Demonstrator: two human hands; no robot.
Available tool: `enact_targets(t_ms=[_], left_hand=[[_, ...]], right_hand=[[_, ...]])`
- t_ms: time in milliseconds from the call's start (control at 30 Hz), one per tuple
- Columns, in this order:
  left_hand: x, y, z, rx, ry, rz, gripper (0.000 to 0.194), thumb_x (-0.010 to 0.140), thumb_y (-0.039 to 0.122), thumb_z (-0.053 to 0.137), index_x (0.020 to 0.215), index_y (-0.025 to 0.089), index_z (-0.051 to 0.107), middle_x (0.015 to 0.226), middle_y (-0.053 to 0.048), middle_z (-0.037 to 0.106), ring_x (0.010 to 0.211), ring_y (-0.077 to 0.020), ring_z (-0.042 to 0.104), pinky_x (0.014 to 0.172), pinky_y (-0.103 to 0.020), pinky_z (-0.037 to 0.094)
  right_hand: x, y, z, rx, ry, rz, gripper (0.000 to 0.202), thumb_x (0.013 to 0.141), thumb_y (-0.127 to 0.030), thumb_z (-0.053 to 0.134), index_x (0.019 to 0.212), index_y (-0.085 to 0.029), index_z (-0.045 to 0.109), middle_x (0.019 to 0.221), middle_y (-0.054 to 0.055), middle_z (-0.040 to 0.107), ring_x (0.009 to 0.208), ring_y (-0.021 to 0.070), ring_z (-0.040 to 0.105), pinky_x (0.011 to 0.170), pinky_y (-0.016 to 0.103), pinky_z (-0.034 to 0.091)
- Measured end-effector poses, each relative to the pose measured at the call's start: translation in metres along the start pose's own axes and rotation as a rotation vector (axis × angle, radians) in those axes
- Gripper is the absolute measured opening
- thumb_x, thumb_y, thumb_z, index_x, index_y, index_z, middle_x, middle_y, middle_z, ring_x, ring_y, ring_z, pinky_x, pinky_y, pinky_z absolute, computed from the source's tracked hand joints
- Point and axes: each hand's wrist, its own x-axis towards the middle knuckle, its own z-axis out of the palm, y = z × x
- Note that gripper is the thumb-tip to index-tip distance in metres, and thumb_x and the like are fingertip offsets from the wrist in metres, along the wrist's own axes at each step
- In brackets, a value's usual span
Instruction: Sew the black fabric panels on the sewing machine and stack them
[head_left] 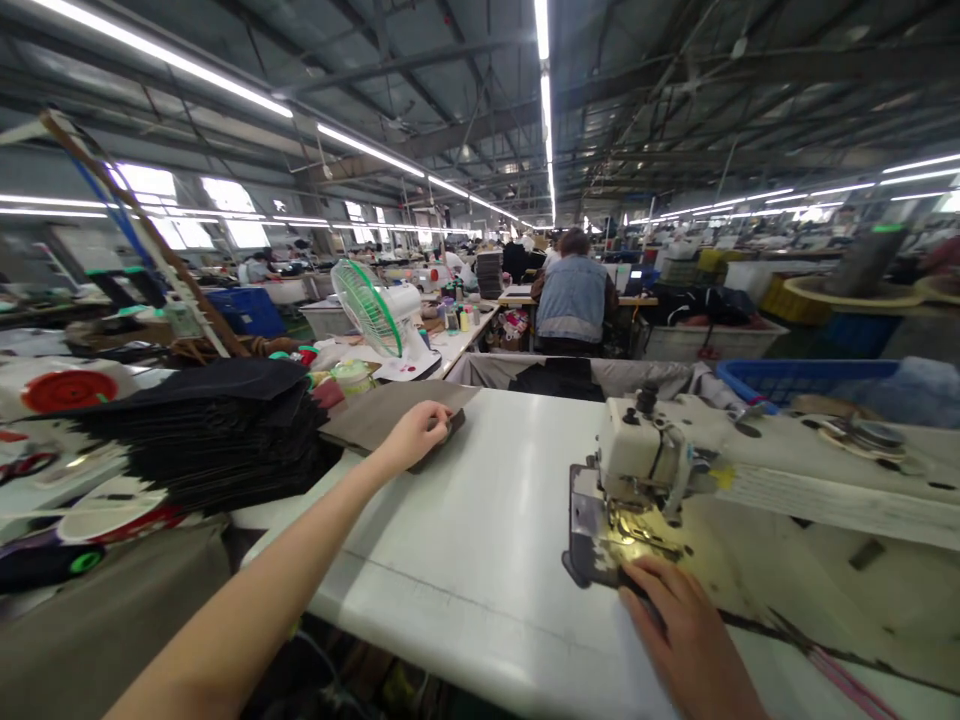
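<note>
My left hand (420, 432) is closed in a pinch on the edge of a grey-brown fabric piece (367, 412) at the table's far left. Beside that cloth rises a thick stack of black fabric pieces (225, 430). On the right, my right hand (679, 625) rests at the front of the sewing machine (637, 450), fingertips touching the metal plate (592, 535) near the lit needle area. Its thumb is a little apart from the fingers, and I see no cloth in it. The dark patch between thumb and forefinger is unclear.
Scissors with pink handles (847, 680) lie at the lower right. A white fan with a green rim (382, 315) stands beyond the cloth. A blue basket (817, 378) is behind the machine. Farther off, a person in a denim vest (574, 295) sits facing away.
</note>
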Motion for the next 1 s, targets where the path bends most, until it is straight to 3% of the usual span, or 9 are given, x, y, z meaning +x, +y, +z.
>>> enact_targets(t_ms=[100, 167, 267, 367, 467, 600, 700, 867, 1000], left_hand=[[-0.04, 0.045, 0.043, -0.096, -0.187, 0.191, 0.012, 0.083, 0.015, 0.053, 0.073, 0.021, 0.055, 0.111, -0.006, 0.07, 0.111, -0.0221, 0.064, 0.097, -0.033, 0.049], [-0.076, 0.071, 0.073, -0.192, -0.368, 0.35, 0.012, 0.079, 0.01, 0.053, 0.075, 0.021, 0.054, 0.113, -0.007, 0.068, 0.111, -0.021, 0.064, 0.095, -0.03, 0.049], [-0.129, 0.094, 0.103, -0.258, -0.529, 0.476, 0.014, 0.079, 0.007, 0.054, 0.082, 0.021, 0.054, 0.113, -0.009, 0.066, 0.113, -0.0221, 0.061, 0.101, -0.033, 0.047], [-0.166, 0.102, 0.105, -0.267, -0.624, 0.501, 0.017, 0.082, 0.006, 0.053, 0.087, 0.022, 0.056, 0.121, -0.007, 0.063, 0.127, -0.0234, 0.054, 0.119, -0.04, 0.031], [-0.184, 0.109, 0.088, -0.304, -0.744, 0.471, 0.021, 0.082, 0.005, 0.051, 0.088, 0.023, 0.057, 0.13, -0.006, 0.059, 0.135, -0.0225, 0.048, 0.122, -0.038, 0.026], [-0.181, 0.116, 0.058, -0.442, -0.946, 0.341, 0.024, 0.076, 0.003, 0.051, 0.084, 0.025, 0.056, 0.125, -0.002, 0.064, 0.115, -0.0188, 0.061, 0.101, -0.029, 0.046], [-0.157, 0.11, 0.047, -0.518, -0.949, 0.143, 0.01, 0.083, 0.015, 0.051, 0.085, 0.024, 0.055, 0.099, -0.001, 0.069, 0.085, -0.0162, 0.063, 0.076, -0.026, 0.049], [-0.094, 0.085, 0.064, -0.616, -0.656, -0.136, 0.028, 0.079, 0.048, 0.062, 0.08, 0.021, 0.054, 0.07, 0.003, 0.056, 0.063, -0.0133, 0.051, 0.06, -0.023, 0.042], [-0.073, 0.072, 0.08, -0.656, -0.513, -0.506, 0.047, 0.078, 0.066, 0.056, 0.082, 0.019, 0.06, 0.073, -0.002, 0.065, 0.072, -0.0196, 0.062, 0.062, -0.027, 0.049]], right_hand=[[0.012, -0.032, -0.017, 0.076, 0.033, -0.018, 0.022, 0.099, -0.023, 0.054, 0.116, -0.021, 0.067, 0.108, 0.007, 0.073, 0.103, 0.023, 0.068, 0.1, 0.044, 0.052], [0.021, -0.054, -0.028, 0.118, 0.035, -0.058, 0.036, 0.095, -0.017, 0.058, 0.13, -0.022, 0.06, 0.121, 0.008, 0.071, 0.117, 0.0234, 0.064, 0.107, 0.044, 0.048], [0.026, -0.07, -0.041, 0.199, -0.268, -0.124, 0.069, 0.086, -0.035, 0.07, 0.148, -0.019, 0.045, 0.147, 0.013, 0.054, 0.14, 0.0293, 0.045, 0.114, 0.049, 0.042], [0.012, -0.063, -0.053, 0.216, -0.556, -0.053, 0.083, 0.076, -0.035, 0.076, 0.15, -0.018, 0.043, 0.155, 0.013, 0.045, 0.146, 0.0307, 0.036, 0.117, 0.052, 0.037], [-0.01, -0.05, -0.071, 0.19, -0.656, 0.041, 0.071, 0.071, -0.009, 0.062, 0.14, -0.022, 0.055, 0.149, 0.008, 0.054, 0.14, 0.0266, 0.046, 0.116, 0.05, 0.038], [-0.008, -0.051, -0.103, 0.316, -0.704, 0.116, 0.054, 0.064, 0.0, 0.047, 0.103, -0.028, 0.072, 0.109, 0.001, 0.075, 0.104, 0.0196, 0.069, 0.095, 0.036, 0.053], [0.02, -0.055, -0.11, 0.498, -0.732, 0.284, 0.036, 0.076, -0.006, 0.049, 0.093, -0.029, 0.072, 0.091, -0.003, 0.075, 0.087, 0.0165, 0.07, 0.08, 0.027, 0.054], [0.058, -0.039, -0.052, 0.55, -0.473, 0.641, 0.018, 0.086, -0.035, 0.06, 0.087, -0.021, 0.071, 0.072, -0.001, 0.069, 0.066, 0.0172, 0.063, 0.061, 0.027, 0.048], [0.057, -0.026, -0.003, 0.42, -0.287, 0.709, 0.015, 0.083, -0.031, 0.058, 0.078, -0.021, 0.066, 0.075, 0.003, 0.07, 0.072, 0.021, 0.064, 0.07, 0.033, 0.05]])
